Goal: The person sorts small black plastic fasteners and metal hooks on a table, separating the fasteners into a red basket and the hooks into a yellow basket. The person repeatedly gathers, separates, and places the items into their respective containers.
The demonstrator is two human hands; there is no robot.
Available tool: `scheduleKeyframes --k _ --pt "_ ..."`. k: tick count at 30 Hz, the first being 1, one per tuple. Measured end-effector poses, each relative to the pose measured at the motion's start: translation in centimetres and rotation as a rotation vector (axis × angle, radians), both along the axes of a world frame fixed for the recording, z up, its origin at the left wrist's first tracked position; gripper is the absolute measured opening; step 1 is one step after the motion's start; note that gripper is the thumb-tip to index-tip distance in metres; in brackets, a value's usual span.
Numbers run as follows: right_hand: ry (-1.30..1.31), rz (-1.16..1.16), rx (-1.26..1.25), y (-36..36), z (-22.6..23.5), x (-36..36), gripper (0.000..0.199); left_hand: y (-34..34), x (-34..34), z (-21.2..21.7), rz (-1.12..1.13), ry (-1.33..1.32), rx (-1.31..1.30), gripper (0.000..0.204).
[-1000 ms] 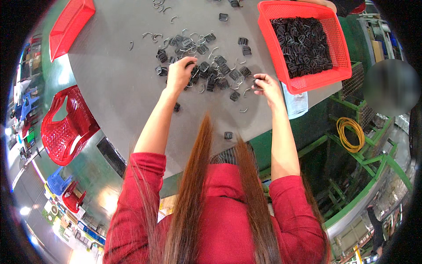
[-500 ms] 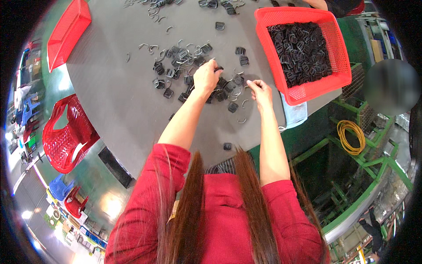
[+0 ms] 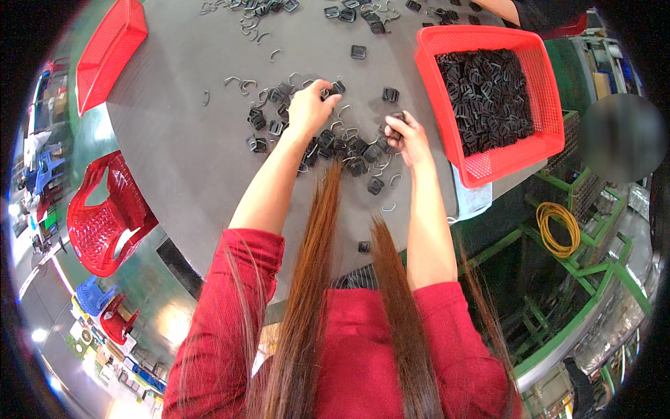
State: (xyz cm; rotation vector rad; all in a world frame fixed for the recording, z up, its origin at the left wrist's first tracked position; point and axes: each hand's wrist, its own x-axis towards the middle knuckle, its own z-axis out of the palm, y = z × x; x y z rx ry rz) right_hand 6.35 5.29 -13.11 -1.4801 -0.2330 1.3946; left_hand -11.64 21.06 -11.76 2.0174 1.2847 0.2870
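A loose pile of black plastic buckles (image 3: pixel 357 166) and thin bent metal wire pieces (image 3: pixel 389 207) lies on the grey table. My left hand (image 3: pixel 310 110) is over the left part of this pile. Its thumb and forefinger are apart, close to one black buckle (image 3: pixel 338 87); the other fingers are partly hidden. To the right, my right hand (image 3: pixel 412 143) is closed around a black buckle (image 3: pixel 397 117), pinched between thumb and fingers just above the table. Whether a wire is fitted in it I cannot tell.
A red basket (image 3: pixel 481 169) full of black buckles stands at the right over a light blue cloth (image 3: pixel 474 199). Another red basket (image 3: pixel 105 63) is at the far left. More buckles and wires lie at the far edge, near another person's arm (image 3: pixel 497 8). A red chair (image 3: pixel 105 223) stands left.
My left hand has moved left and away from the buckle it held near the middle. The right hand has shifted slightly and now holds a buckle, where before it pinched a thin wire.
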Motion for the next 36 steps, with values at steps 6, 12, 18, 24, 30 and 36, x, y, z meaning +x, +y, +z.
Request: scheduleKeyframes --k 6,12,18,24,30,36 --pt "-0.141 -0.084 -0.029 1.5 1.5 1.4 0.025 1.2 1.6 -1.0 -0.069 0.212 0.129 0.040" --pt "-1.139 0.295 -0.420 5.9 0.4 1.2 0.040 1.5 -0.4 0.3 -0.013 -0.098 -0.428 0.030" --pt "-0.961 0.414 -0.352 3.1 4.0 -1.4 0.037 1.2 0.8 4.3 0.231 -0.295 -0.780 0.027" --pt "-1.249 0.011 -0.261 0.1 14.9 8.4 0.038 -2.6 13.9 11.8 -0.175 -0.495 -0.519 0.046" --pt "-1.722 -0.113 0.098 -1.4 16.7 7.5 0.019 -3.0 10.3 9.5 -0.192 -0.036 0.058 0.032" --pt "-1.281 0.286 -0.169 -2.7 5.3 -4.2 0.027 -11.0 1.3 1.2 -0.180 0.348 0.233 0.034"
